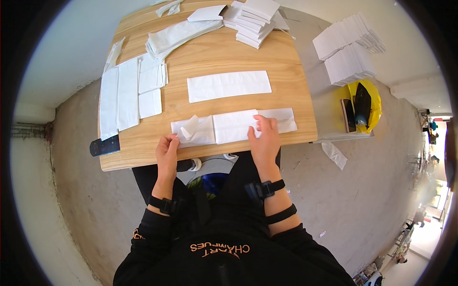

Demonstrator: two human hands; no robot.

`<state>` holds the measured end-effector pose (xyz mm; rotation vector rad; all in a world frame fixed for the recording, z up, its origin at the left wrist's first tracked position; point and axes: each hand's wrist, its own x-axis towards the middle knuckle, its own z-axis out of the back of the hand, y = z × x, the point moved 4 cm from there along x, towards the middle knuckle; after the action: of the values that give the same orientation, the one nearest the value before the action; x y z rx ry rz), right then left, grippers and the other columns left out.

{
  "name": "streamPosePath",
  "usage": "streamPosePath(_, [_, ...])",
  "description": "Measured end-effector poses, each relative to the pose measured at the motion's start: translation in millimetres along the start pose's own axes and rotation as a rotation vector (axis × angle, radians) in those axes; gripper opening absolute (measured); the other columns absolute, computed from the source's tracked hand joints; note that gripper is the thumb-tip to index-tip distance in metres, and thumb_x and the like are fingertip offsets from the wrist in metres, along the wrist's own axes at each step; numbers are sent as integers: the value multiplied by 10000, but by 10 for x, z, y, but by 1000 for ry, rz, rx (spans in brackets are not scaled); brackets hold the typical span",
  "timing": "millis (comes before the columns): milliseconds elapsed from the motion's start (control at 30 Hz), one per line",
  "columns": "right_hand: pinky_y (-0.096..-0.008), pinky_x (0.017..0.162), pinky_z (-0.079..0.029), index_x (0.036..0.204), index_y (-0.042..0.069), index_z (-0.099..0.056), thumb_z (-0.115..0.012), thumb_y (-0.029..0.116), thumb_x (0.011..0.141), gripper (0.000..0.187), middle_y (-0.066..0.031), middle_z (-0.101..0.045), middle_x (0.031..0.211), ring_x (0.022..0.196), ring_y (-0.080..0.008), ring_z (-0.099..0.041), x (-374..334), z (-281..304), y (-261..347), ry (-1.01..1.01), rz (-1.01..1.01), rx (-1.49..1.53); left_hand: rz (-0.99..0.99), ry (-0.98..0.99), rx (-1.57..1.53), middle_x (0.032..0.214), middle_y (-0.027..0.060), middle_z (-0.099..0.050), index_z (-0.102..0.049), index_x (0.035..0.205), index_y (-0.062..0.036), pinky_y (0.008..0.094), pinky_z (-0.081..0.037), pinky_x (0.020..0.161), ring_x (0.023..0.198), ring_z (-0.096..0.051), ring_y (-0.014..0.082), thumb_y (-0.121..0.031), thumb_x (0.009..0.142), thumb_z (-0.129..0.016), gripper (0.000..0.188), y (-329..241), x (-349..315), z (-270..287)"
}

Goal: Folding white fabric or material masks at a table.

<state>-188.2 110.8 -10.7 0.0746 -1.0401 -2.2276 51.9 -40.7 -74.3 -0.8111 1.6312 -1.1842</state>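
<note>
In front of me, along the table's near edge, lies a long white strip (281,120) of thin paper or film. A brighter white folded piece (234,126) covers its middle, and a small flap (190,127) sticks up near its left end. My left hand (167,151) pinches the strip's lower left corner between thumb and fingertips. Over the right half rests my right hand (265,138), thumb and fingers apart, fingertips touching the folded piece's right edge. Farther back, a second flat white strip (229,86) lies untouched.
White folded strips (128,97) cover the wooden table's (210,55) left side; others (183,37) lie behind. A stack of white packets (255,21) stands at the far edge. A dark phone (105,146) overhangs the left edge. Right of the table are packet stacks (350,64) and a yellow bag (374,107).
</note>
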Motion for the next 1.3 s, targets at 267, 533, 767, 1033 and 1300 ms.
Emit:
streamPosePath(267, [-422,789,-499,1030,93,-632,-663,33,741,297,-104,-537,1001,984,-305,-560,88,-435,59,354,60,-132,57,-49,-121,914,8,-579,-592,955,-49,233,-451,824,872,-546,95,-120,947,-567,76,-75,-122,190])
streamPosePath(533, [-435,806,-496,1017,97,-621,-662,33,729,298,-110,-527,1024,1018,-319,-543,134,-414,79,399,5,-108,86,-643,-18,1135,73,-565,-503,1186,-40,306,-433,934,1057,-542,146,-141,958,-538,251,-153,-383,1206])
streamPosePath(767, [-431,799,-491,1014,102,-610,-661,41,728,297,-108,-523,1015,1010,-317,-542,139,-391,6,393,-6,-104,-714,101,1017,1465,240,-322,-311,1425,27,450,-253,1130,1372,-301,391,-125,796,-708,759,-727,-458,-493])
streamPosePath(1033, [-426,804,-486,995,98,-612,-677,56,715,290,-106,-527,1002,1009,-315,-550,121,-393,65,380,14,-42,-788,515,1341,1560,192,-214,-245,1481,14,460,-175,1166,1458,-181,326,-473,829,-639,904,-166,-257,-1116])
streamPosePath(1300, [-398,806,-494,1145,52,-562,-731,151,722,466,-151,-536,1058,919,-309,-582,210,230,-771,-157,76,-312,-763,505,1412,1562,165,-229,-264,1474,10,451,-168,1170,1461,-190,291,-527,720,-717,1030,-159,-259,-1161])
